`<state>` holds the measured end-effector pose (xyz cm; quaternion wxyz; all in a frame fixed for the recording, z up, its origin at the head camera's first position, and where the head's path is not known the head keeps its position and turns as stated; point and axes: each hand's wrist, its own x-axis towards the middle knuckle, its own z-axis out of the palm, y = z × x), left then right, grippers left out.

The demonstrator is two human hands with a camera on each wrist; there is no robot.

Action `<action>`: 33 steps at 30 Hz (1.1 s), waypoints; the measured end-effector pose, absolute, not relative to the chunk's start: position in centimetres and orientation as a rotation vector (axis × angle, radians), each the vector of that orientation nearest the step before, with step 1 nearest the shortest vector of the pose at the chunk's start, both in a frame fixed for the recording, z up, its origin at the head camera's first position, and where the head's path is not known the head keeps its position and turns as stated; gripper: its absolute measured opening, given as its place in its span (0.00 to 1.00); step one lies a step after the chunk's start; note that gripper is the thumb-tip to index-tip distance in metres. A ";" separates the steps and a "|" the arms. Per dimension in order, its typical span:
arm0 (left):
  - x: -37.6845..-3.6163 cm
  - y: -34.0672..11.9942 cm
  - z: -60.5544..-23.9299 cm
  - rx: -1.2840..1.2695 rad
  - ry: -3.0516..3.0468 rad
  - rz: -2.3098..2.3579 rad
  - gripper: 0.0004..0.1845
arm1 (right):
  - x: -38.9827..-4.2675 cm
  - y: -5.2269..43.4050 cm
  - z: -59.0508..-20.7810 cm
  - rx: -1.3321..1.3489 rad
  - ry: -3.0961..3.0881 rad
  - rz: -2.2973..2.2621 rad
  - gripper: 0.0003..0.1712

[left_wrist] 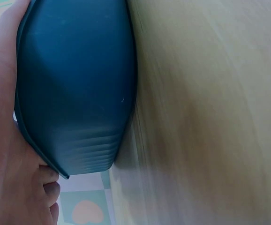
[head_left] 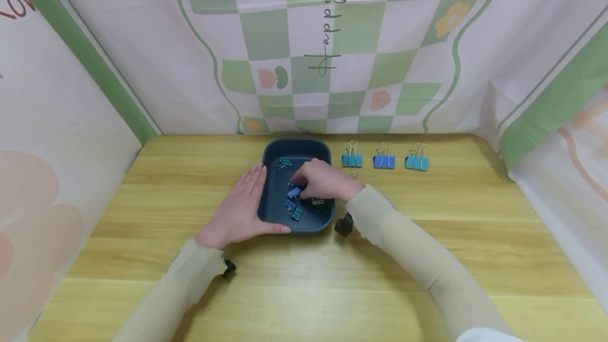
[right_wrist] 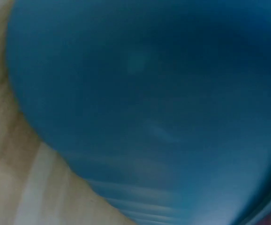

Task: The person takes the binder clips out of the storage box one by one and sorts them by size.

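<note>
A dark blue tray (head_left: 296, 143) sits at the table's middle with several small binder clips inside: a teal clip (head_left: 285, 162) at the back, blue and teal ones (head_left: 293, 209) near the front. My left hand (head_left: 239, 207) lies flat against the tray's left wall, thumb along the front rim. In the left wrist view the tray's outer wall (left_wrist: 74, 84) fills the frame beside my palm (left_wrist: 4, 178). My right hand (head_left: 303, 188) reaches into the tray, fingers curled, pinching a blue binder clip (head_left: 293, 192). The right wrist view shows only the blurred tray wall (right_wrist: 163, 103).
Three larger binder clips stand in a row on the wood table right of the tray: teal (head_left: 352, 160), blue (head_left: 383, 161), teal (head_left: 417, 162). Patterned cloth walls close off the back and both sides. Bare wood table (head_left: 304, 289) lies in front.
</note>
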<state>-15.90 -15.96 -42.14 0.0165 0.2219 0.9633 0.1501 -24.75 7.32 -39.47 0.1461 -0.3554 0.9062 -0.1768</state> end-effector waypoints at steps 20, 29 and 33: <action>-15.9 -15.9 -42.2 0.688 2.995 0.487 0.76 | -24.3 7.4 -40.3 -1.091 2.714 -0.446 0.07; -16.0 -15.8 -42.4 0.682 3.001 0.495 0.75 | -24.5 7.9 -40.4 -1.100 2.740 -0.685 0.05; -16.0 -15.8 -42.4 0.682 3.000 0.494 0.76 | -24.6 8.3 -39.9 -1.093 2.731 -0.789 0.06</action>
